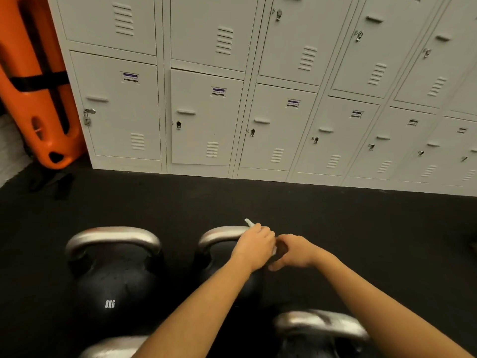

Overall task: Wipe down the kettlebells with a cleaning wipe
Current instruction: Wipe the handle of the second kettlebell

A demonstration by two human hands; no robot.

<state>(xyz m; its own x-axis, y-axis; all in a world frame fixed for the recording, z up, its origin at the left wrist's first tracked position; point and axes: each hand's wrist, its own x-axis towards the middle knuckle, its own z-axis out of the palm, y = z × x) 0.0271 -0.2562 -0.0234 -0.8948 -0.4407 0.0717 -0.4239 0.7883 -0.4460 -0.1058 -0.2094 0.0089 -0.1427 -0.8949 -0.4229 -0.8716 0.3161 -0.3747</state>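
Left hand (254, 248) fingers curled, gripping wipe (249, 223) on kettlebell (219, 237) handle — right hand (294, 251) (fingers curled) beside.

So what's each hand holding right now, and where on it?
Left hand grips a white cleaning wipe bunched around the far kettlebell's steel handle. Whether the right hand holds anything cannot be told.

Dim, warm light; soft blur throughout; wide-angle bending at the edges.

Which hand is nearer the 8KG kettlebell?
Left. The left hand holds the wipe on the neighbouring kettlebell's handle, right of the 8KG kettlebell; the right hand is farther right.
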